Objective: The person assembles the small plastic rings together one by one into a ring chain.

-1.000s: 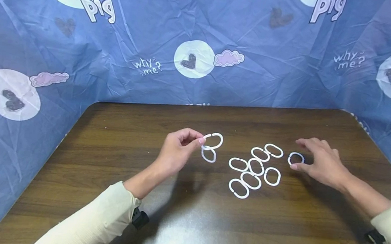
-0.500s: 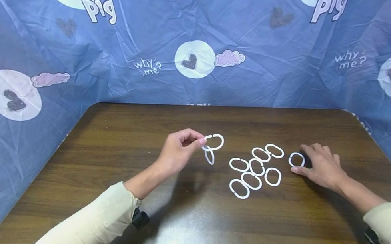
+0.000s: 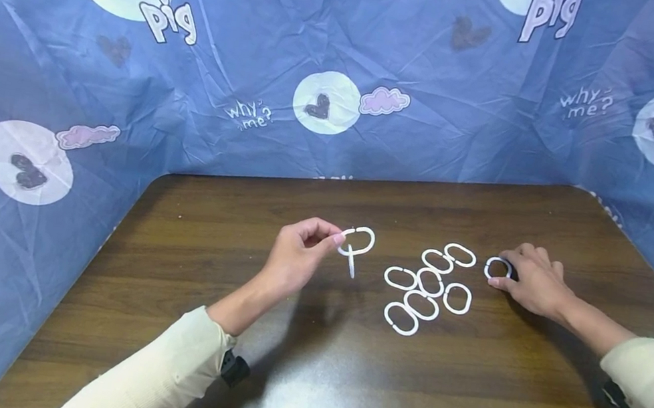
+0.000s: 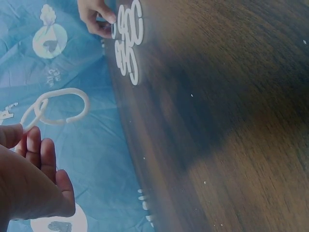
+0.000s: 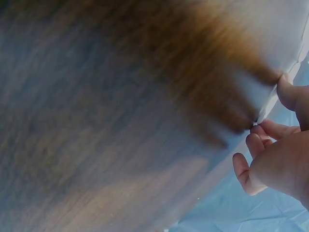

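In the head view my left hand [image 3: 297, 254] pinches a white oval plastic chain link [image 3: 373, 241] between thumb and forefinger, above the table. A second white link [image 3: 351, 264] hangs through it, seen edge-on in the head view and as a full oval with a small gap in the left wrist view. At the right, my right hand [image 3: 539, 279] has thumb and forefinger at opposite edges of a single link [image 3: 486, 268] lying on the table. In the right wrist view that link shows as a thin white edge [image 5: 264, 108] between thumb and fingertips.
Several white links [image 3: 427, 269] lie flat in a loose cluster between the hands, some touching. The brown wood-grain table [image 3: 343, 381] meets a blue printed cloth [image 3: 345, 44] at the back and sides. Black straps [image 3: 235, 368] sit at both cuffs.
My right hand has lowered and its fingers have closed in on the rightmost link. The left hand stays in place while its hanging link has turned edge-on.
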The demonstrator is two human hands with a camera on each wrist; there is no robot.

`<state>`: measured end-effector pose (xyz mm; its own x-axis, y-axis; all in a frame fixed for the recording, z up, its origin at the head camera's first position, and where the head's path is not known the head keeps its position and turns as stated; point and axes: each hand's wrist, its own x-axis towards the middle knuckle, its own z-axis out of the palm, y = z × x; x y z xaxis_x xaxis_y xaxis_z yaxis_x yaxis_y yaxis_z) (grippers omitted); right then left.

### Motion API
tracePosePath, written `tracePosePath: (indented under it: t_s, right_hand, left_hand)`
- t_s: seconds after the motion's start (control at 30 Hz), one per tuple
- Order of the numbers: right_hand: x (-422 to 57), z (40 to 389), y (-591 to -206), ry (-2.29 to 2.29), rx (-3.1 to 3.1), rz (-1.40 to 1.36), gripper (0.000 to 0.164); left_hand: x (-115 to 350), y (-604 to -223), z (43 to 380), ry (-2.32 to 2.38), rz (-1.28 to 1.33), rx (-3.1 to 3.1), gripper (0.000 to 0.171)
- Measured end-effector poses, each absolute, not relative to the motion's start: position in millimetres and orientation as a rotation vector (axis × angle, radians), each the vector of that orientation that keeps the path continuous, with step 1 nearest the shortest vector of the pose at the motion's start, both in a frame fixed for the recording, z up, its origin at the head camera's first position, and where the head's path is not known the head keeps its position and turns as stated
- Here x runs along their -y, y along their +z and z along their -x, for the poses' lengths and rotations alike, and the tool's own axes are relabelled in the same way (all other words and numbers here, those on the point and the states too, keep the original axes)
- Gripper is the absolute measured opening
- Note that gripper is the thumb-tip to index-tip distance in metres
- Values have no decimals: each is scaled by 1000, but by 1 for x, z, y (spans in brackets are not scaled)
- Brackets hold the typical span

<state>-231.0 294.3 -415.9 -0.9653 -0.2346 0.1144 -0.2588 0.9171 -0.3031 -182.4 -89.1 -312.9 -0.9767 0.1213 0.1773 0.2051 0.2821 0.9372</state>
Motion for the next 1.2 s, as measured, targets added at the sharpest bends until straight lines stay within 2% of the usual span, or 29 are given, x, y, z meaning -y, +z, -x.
tracePosePath:
  t_s: [0.6,1.2]
  right_hand:
    - [-302,230,-417,444,2845,-439,56]
    - [-302,236,-388,603,2653,-457,51]
  left_hand:
    - [88,-314,183,-1789,318,2475,11]
    - [86,-314,182,-1805,319,2482,12]
